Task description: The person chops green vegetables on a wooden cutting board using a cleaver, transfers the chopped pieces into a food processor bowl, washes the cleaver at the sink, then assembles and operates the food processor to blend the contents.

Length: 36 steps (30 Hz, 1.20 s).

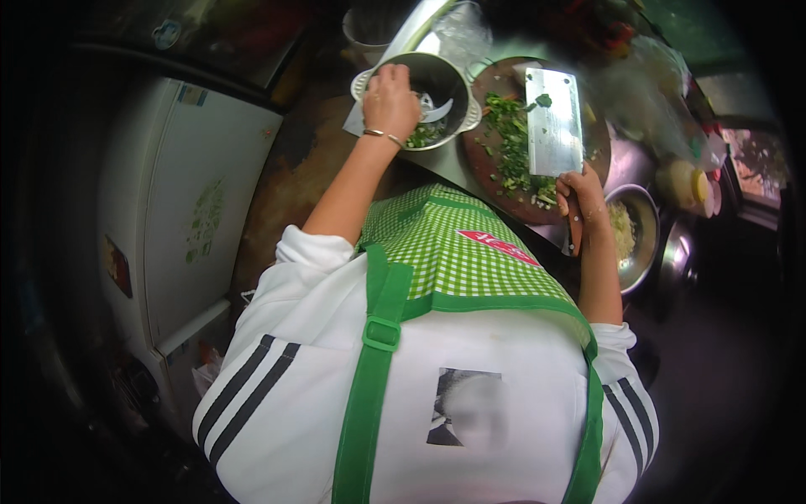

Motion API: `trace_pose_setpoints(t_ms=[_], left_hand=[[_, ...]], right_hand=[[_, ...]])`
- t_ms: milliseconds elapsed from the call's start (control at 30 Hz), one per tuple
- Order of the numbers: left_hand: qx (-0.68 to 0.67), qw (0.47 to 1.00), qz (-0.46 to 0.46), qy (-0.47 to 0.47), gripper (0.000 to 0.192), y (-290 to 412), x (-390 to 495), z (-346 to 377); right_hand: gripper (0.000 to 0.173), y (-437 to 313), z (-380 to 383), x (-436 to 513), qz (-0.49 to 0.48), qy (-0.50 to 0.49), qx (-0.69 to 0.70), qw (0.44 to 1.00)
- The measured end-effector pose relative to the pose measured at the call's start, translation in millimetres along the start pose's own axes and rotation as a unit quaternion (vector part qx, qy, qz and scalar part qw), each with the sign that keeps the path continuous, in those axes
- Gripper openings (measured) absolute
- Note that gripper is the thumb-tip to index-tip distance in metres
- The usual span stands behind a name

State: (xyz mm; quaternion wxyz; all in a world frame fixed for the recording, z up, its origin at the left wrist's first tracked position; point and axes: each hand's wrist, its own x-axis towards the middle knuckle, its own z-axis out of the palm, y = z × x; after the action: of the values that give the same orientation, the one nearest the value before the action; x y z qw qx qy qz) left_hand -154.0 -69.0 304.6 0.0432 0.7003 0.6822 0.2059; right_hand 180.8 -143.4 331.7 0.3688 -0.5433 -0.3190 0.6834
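Note:
In my right hand (582, 192) is the wooden handle of a cleaver (553, 126), its broad blade raised over a round wooden chopping board (482, 151). Bits of green leaf stick to the blade. Chopped greens (509, 135) lie spread on the board beside and below it. My left hand (391, 104) reaches over the left side of a round pot (473, 113) with pale side handles, fingers bent over its opening; whether they hold anything is hidden. Inside the pot show a curved metal blade (437, 112) and some chopped greens (425, 134).
A metal bowl (655, 242) of pale chopped food (621, 233) stands right of the board. Behind the pot are a clear plastic bag (465, 31) and a pale container (352, 38). Jars (686, 183) and bags crowd the far right. A white refrigerator (208, 157) stands left.

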Motion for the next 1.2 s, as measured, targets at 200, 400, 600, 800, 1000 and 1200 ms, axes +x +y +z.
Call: trace_pose_setpoints(t_ms=[200,400,600,800,1000,1200], left_hand=[[-0.045,0.996,0.04,0.064,0.039,72,49,1],[-0.29,0.931,0.221,0.022,0.034,214,49,112],[-0.164,0.968,0.129,-0.138,0.069,288,22,253],[-0.166,0.968,0.146,-0.115,0.074,350,15,310],[-0.256,0.957,0.126,-0.045,0.045,376,27,323],[-0.328,0.942,0.068,0.012,0.034,383,27,316]], right_hand=[[0.019,46,-92,-30,-0.024,0.234,-0.035,0.971],[0.016,104,-167,-37,0.02,0.336,-0.042,0.941],[0.019,125,-197,-4,-0.01,0.323,0.037,0.946],[0.024,98,-221,31,-0.001,0.258,-0.023,0.966],[0.031,67,-239,52,0.01,0.193,-0.11,0.975],[0.031,44,-232,42,-0.006,0.165,-0.12,0.979]])
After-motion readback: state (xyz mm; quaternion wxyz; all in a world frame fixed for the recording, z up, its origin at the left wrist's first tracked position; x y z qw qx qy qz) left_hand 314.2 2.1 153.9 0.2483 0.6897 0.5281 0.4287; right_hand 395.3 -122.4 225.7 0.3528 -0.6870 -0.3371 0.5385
